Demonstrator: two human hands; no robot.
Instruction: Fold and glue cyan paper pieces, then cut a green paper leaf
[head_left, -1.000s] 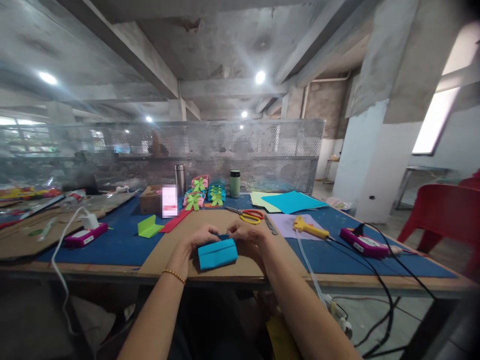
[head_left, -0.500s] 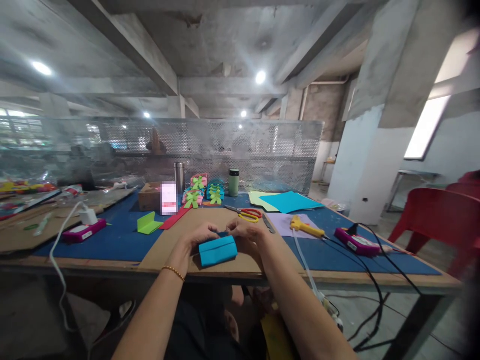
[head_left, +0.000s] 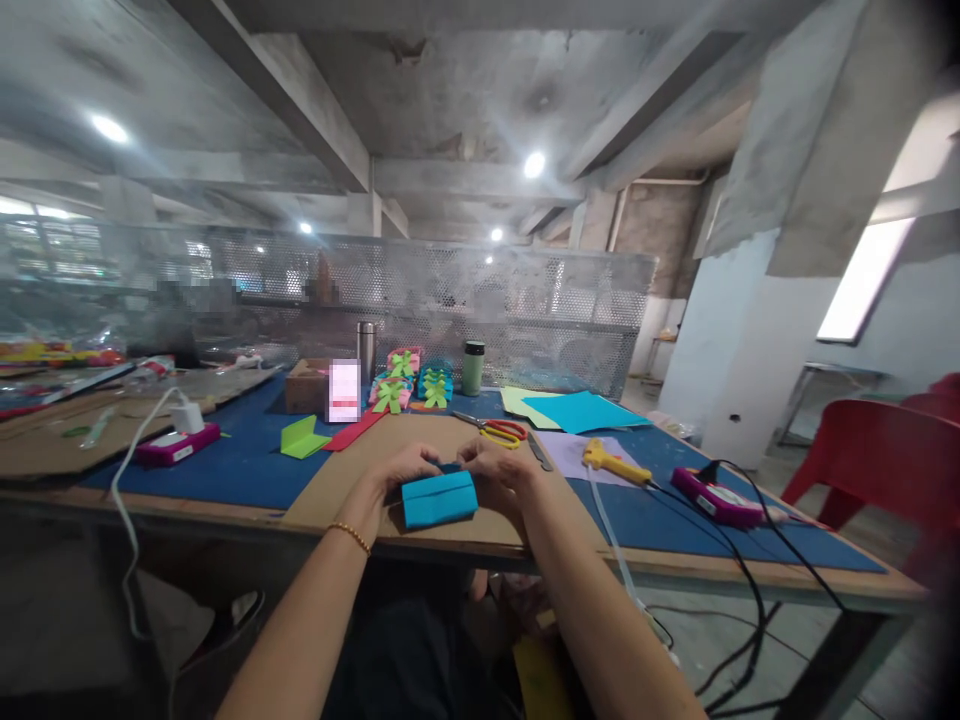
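Observation:
A small blue folded paper box (head_left: pixel 439 500) is held low over the cardboard sheet (head_left: pixel 337 510) at the table's front. My left hand (head_left: pixel 407 468) grips its far left side, thumb and fingers closed on the paper. At its far right side my right hand (head_left: pixel 491 465) pinches the back edge, with some fingers hidden behind the box. Beyond the hands lie scissors (head_left: pixel 499 432) with red and yellow handles, and a grey utility knife (head_left: pixel 539 453).
A yellow glue gun (head_left: pixel 616 463) rests on lilac paper at right, its cord trailing to a purple power strip (head_left: pixel 716 497). Blue sheets (head_left: pixel 585 411), decorated paper boxes (head_left: pixel 435 388), a green bottle (head_left: pixel 472 370), a phone (head_left: pixel 344 390) and folded green paper (head_left: pixel 301 437) stand farther back.
The camera view has shifted slightly, moving the scene a little to the right. Both hands keep hold of the blue box, nearly in the same pose.

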